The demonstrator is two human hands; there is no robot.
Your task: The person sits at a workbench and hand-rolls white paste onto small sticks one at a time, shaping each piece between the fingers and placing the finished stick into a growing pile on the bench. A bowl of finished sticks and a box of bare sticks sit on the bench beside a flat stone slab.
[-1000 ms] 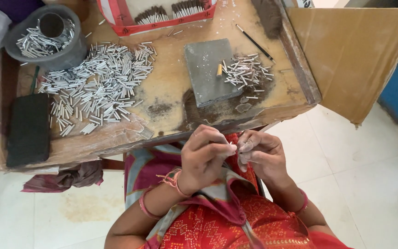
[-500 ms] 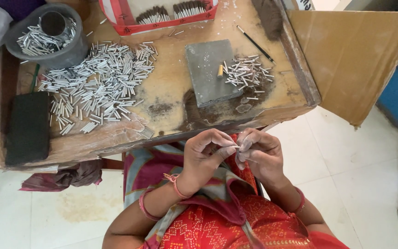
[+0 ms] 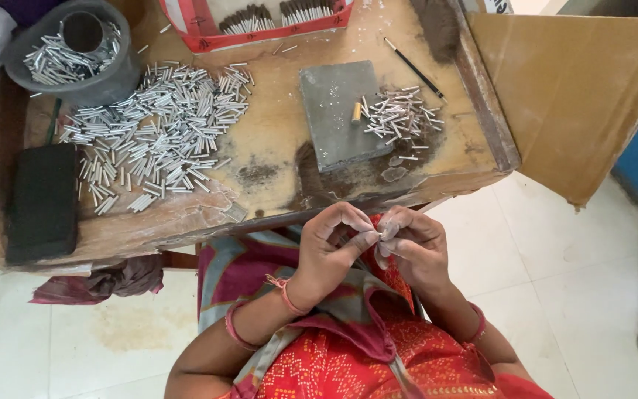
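Observation:
My left hand (image 3: 331, 249) and my right hand (image 3: 410, 244) meet over my lap, just below the front edge of a low wooden table (image 3: 186, 214). Their dusty fingertips pinch together around something small that the fingers hide. On the table lies a grey stone slab (image 3: 337, 111) with a small heap of thin silver tubes (image 3: 400, 114) at its right side. A far bigger spread of the same silver tubes (image 3: 153, 137) covers the table's left half.
A grey bowl (image 3: 75, 55) holding tubes stands at the back left. A black block (image 3: 42, 199) lies at the left front. A red tray (image 3: 260, 22) of sticks sits at the back, a thin black stick (image 3: 415, 70) beside it. Brown cardboard (image 3: 577, 96) stands at right.
Both hands stay pressed together over the lap; the fingers have shifted slightly against each other. Nothing on the table has moved.

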